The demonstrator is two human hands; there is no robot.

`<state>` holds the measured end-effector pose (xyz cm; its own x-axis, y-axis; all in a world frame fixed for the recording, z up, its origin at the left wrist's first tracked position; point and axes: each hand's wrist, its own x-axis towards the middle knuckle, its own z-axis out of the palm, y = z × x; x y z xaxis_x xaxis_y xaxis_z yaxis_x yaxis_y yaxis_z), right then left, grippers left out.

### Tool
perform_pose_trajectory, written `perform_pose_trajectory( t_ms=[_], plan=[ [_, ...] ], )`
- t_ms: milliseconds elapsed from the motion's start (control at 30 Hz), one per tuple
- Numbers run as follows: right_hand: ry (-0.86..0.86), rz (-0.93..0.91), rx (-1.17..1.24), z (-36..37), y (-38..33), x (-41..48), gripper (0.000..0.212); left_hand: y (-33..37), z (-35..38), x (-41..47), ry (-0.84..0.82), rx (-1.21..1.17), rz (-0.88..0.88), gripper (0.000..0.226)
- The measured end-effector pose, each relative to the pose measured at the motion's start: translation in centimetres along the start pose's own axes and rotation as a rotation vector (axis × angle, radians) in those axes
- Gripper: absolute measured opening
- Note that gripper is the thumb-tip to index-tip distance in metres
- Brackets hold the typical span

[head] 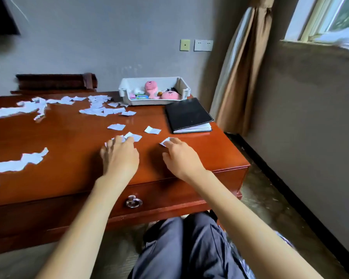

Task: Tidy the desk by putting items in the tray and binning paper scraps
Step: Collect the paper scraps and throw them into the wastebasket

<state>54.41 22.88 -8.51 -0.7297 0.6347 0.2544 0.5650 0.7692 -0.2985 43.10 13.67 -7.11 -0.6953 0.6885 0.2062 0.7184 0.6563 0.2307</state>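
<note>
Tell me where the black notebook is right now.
In the head view, the black notebook lies closed on the right side of the desk, near its right edge, just in front of the white tray and beyond the right hand.
</note>
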Motion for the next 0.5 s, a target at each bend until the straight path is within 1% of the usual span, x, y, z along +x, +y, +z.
perform_pose_trajectory(
  t_ms=[67,100,133,167,233,300,333,367,400,467,500],
  plan=[
    [-0.089,0.009,-0.076,1.0,-0.6,0.8,0.034,-2.0,0.7,0.4,-0.08,0.021,-0.074,0.044],
    [-0.113,0.019,-0.086,1.4,-0.7,1.2,0.034,-2.7,1.1,0.7,-0.131,0.013,-0.076,0.046],
    [-0.133,0.015,-0.079,1.7,-0.9,1.8,0.034,-3.3,1.4,0.8,-0.171,-0.007,-0.08,0.047],
    [-0.158,-0.005,-0.054,1.9,-1.2,2.3,0.036,-3.8,1.8,1.0,-0.194,0.024,-0.066,0.047],
    [-0.22,-0.066,0.006,2.3,-1.8,3.7,0.041,-4.5,1.6,1.3,-0.213,0.036,-0.047,0.047],
    [-0.233,-0.095,0.042,2.5,-2.3,5.1,0.043,-5.6,4.5,4.7,-0.237,0.013,-0.058,0.047],
    [-0.206,-0.091,0.062,2.4,-2.5,5.8,0.043,-6.4,6.0,6.8,-0.22,-0.001,-0.079,0.048],
    [-0.167,-0.08,0.08,2.3,-2.8,6.8,0.041,-7.1,7.4,8.9,-0.203,0.042,-0.097,0.05],
    [-0.127,-0.071,0.093,2.2,-3.1,7.7,0.035,-7.6,7.5,10.2,-0.154,0.019,-0.14,0.05],
    [-0.094,-0.043,0.102,2.2,-3.8,10.0,0.014,-7.4,3.8,10.5,-0.053,-0.025,-0.125,0.041],
    [-0.094,-0.041,0.112,2.4,-4.2,11.4,0.009,-7.1,1.7,10.6,-0.05,-0.04,-0.14,0.041]
  ],
)
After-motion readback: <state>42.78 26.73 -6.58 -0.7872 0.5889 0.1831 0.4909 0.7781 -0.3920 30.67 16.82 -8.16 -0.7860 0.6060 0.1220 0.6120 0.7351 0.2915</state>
